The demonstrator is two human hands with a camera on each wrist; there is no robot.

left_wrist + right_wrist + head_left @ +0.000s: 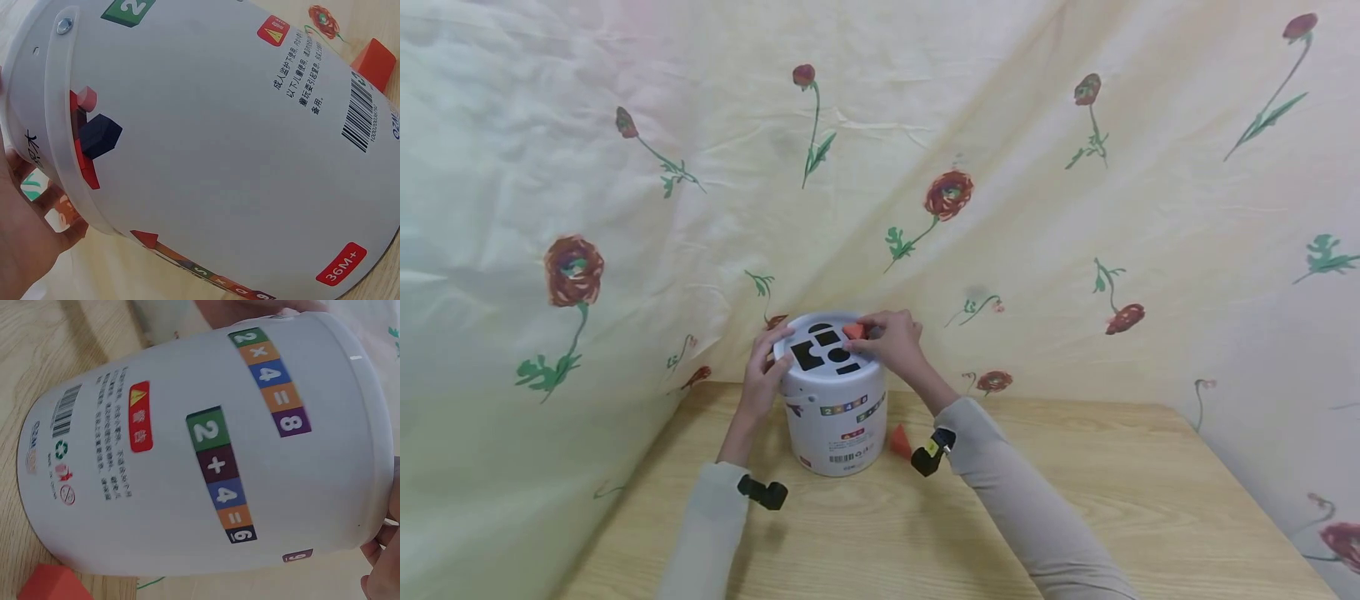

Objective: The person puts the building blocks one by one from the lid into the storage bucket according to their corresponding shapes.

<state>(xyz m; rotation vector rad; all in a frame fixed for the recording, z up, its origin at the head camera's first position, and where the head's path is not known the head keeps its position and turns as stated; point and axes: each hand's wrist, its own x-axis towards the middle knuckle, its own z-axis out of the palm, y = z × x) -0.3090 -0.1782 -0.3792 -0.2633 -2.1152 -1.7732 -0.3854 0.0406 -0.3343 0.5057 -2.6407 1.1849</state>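
Observation:
A white toy-block bucket (835, 425) stands upright on the table, its lid (815, 379) pierced by several dark shaped holes. My left hand (763, 371) holds the lid's rim on the left, fingers behind it and thumb on top. Over the lid's right side, my right hand (893, 340) pinches a small red-orange block (854, 332) between thumb and fingers, right at the lid's surface. In the right wrist view that block is hidden, and only part of the right hand (384, 562) shows at the rim. A second red-orange block (900, 441) lies on the table beside the bucket's base.
The wooden table (1075, 500) extends to the right and toward me. Directly behind and to the left hangs a pale flowered cloth (865, 125). A white carry handle (58, 112) runs along the bucket's side just under the lid.

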